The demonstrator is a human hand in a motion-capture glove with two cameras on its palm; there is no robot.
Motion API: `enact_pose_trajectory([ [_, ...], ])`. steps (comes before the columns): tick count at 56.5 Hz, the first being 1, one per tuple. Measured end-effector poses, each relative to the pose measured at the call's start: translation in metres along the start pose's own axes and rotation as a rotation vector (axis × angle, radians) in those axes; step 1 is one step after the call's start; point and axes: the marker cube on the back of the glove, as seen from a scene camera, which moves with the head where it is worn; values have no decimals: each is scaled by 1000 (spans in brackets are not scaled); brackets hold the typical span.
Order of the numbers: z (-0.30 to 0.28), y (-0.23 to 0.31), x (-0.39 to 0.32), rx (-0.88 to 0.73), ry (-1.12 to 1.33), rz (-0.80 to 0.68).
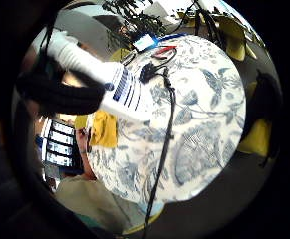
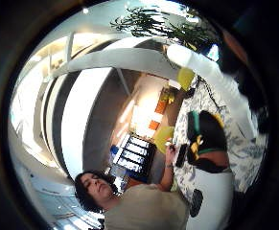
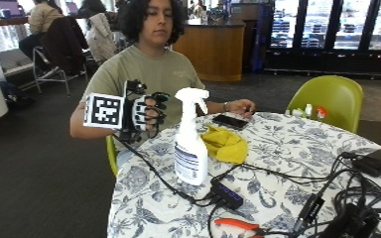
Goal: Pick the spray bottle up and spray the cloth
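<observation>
One gloved right hand [image 3: 144, 111], fingers relaxed, beside spray bottle [image 3: 190, 144] on floral-clothed table [image 3: 276, 163]

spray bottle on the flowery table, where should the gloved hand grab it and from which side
Take the white plastic spray bottle at its narrow neck just under the trigger head, where fingers can wrap round. It stands upright on the blue floral tablecloth, nozzle pointing toward the crumpled yellow cloth. The black-gloved right hand hovers behind it, so come from that rear side, likely keeping the nozzle aimed.
</observation>
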Motion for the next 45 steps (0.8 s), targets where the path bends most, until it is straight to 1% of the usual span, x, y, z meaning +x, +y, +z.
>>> enact_pose_trajectory([
  [5, 7, -15, 5, 59, -14, -20],
  [10, 14, -31, 6, 148, 27, 22],
  [15, 18, -39, 8, 120, 84, -58],
  [23, 17, -34, 5, 46, 56, -18],
  [30, 8, -23, 0, 85, 67, -20],
  [32, 4, -17, 0, 50, 106, -18],
  [36, -5, 4, -4, -115, 219, 32],
  [38, -9, 14, -7, -168, 277, 43],
  [41, -16, 31, -12, -201, 342, 35],
  [45, -26, 51, -19, -203, 376, 26],
])
